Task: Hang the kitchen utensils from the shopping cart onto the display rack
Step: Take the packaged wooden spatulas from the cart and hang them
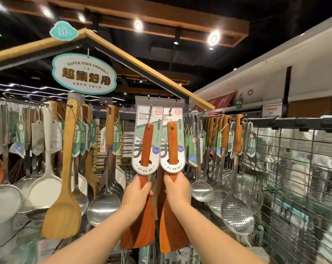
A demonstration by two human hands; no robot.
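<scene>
Two reddish-brown wooden turners with white and green card sleeves are raised side by side in front of the display rack point(287, 123). My left hand point(137, 189) grips the handle of the left turner point(146, 143) just below its card. My right hand point(177, 187) grips the handle of the right turner point(173, 141) the same way. The holes at the tops of both cards sit at the metal hooks point(151, 107) of the rack. Both broad blades hang down behind my forearms. The shopping cart is out of view.
Pale wooden spatulas point(65, 197), steel ladles point(104, 204) and strainers hang to the left. Steel ladles, a perforated skimmer point(236, 212) and a wire skimmer hang to the right on a wire grid panel point(294, 178). An oval sign point(84, 74) hangs overhead.
</scene>
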